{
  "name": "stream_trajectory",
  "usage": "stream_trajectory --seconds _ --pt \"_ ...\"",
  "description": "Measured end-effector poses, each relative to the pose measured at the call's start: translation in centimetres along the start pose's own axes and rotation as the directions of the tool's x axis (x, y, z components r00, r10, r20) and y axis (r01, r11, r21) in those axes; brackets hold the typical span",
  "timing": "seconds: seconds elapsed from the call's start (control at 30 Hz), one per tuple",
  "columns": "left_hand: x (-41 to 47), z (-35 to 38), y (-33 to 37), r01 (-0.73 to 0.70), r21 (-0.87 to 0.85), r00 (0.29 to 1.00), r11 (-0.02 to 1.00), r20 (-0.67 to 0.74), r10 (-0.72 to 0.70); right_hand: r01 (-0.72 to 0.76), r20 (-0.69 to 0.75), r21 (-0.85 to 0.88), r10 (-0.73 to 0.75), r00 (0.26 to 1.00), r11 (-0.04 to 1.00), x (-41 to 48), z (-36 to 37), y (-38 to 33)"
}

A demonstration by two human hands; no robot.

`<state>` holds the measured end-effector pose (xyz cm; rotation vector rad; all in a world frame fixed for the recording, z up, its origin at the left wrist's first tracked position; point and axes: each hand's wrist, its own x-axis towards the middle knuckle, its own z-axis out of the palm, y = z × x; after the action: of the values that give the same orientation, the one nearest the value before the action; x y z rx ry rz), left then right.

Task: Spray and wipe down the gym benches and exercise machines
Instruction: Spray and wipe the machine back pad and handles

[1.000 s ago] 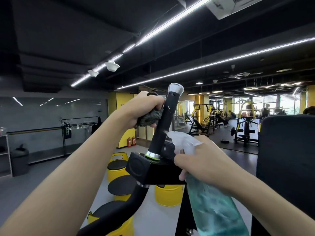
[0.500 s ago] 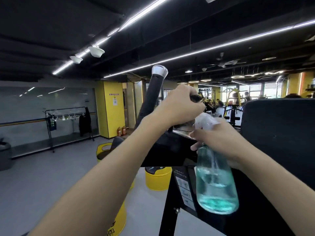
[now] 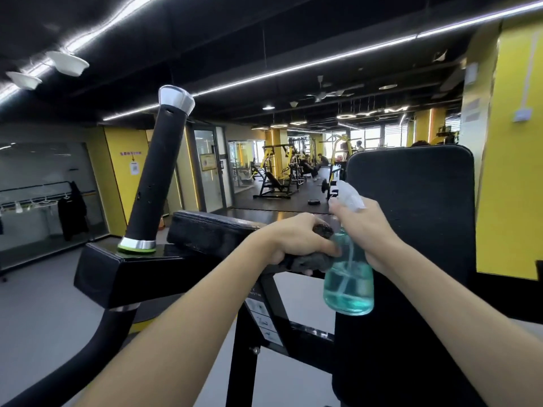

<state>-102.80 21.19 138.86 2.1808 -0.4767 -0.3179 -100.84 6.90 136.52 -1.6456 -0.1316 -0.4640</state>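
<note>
My left hand (image 3: 293,242) curls round the cloth (image 3: 313,261), pressing it on the pad (image 3: 211,233) at dead centre; my right hand (image 3: 370,230), at its three o'clock, grips the bottle (image 3: 348,286). I judge this pad mid-wipe, with the backrest (image 3: 411,215) at three o'clock and far machines (image 3: 276,183) yet to do.

Neon ceiling sign (image 3: 372,113): lit outline letters reading "GYM", hung under the black ceiling far back.
Yellow pillar notice (image 3: 133,163): red characters, a down arrow and a white code sheet; too small to read.
Door poster (image 3: 207,162): illegible.
Instruction sticker (image 3: 260,314): on the exercise machine (image 3: 244,362); small print blurred, unreadable.
</note>
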Motion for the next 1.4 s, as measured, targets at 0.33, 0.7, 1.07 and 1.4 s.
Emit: stream_trajectory --seconds 0.33,0.7,1.07,1.4 --pt "4.7 2.5 -3.9 0.019 -0.026 0.997 0.999 -0.068 -0.021 -0.092 0.222 -0.002 0.090 0.971 0.996 2.0 0.7 5.8" --pt "10.7 6.0 -11.2 0.155 0.155 0.939 0.976 -0.331 -0.096 0.129 0.213 -0.772 0.062 0.975 0.622 3.4 -0.4 12.8" --pt "17.1 8.4 -16.6 0.290 0.381 0.947 0.878 -0.247 -0.205 0.329 0.327 -0.944 0.105 0.939 -0.001 3.1 -2.6 19.7" --pt "19.2 8.5 -20.2 0.347 0.364 0.932 0.864 -0.236 -0.275 0.299 0.285 -0.954 0.203 0.937 -0.038 3.2 -2.3 19.4"
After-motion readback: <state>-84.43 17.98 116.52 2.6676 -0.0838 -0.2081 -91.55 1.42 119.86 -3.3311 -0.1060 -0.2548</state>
